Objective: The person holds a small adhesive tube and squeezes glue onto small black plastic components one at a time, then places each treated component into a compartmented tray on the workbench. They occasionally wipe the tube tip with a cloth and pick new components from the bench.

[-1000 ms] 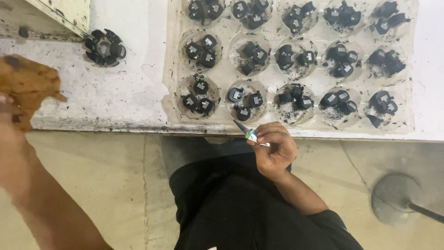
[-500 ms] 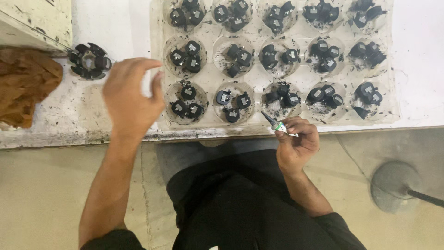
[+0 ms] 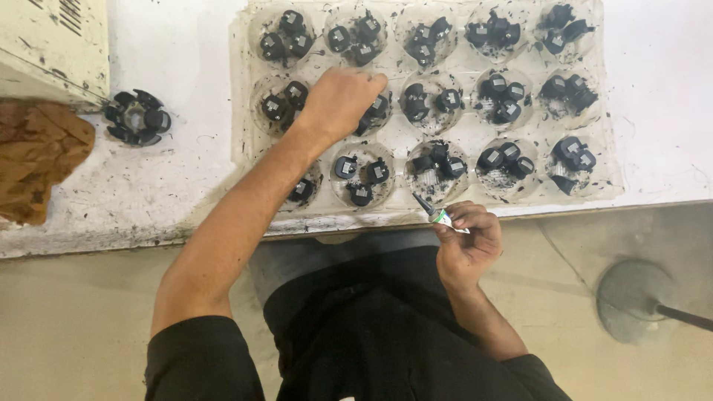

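A clear moulded tray [image 3: 464, 134] lies on a white worktop, each round pocket holding a few small black parts [image 3: 497, 96]. My left hand [image 3: 338, 100] reaches into the tray's middle row, fingers curled down over a pocket; whether it grips a part is hidden. My right hand [image 3: 468, 238] rests at the table's front edge, holding a small tube [image 3: 438, 215] with a dark pointed nozzle and white-green body. The nozzle points toward the front row of pockets.
A loose ring of black parts [image 3: 136, 117] sits on the worktop left of the tray. A brown rag [image 3: 37, 160] lies at the left edge under a cream metal box [image 3: 52, 44]. A round stool base [image 3: 631, 297] stands on the floor at right.
My left hand has travelled from the left edge by the rag, across the worktop, into the tray's middle row. My right hand keeps the tube near the front edge.
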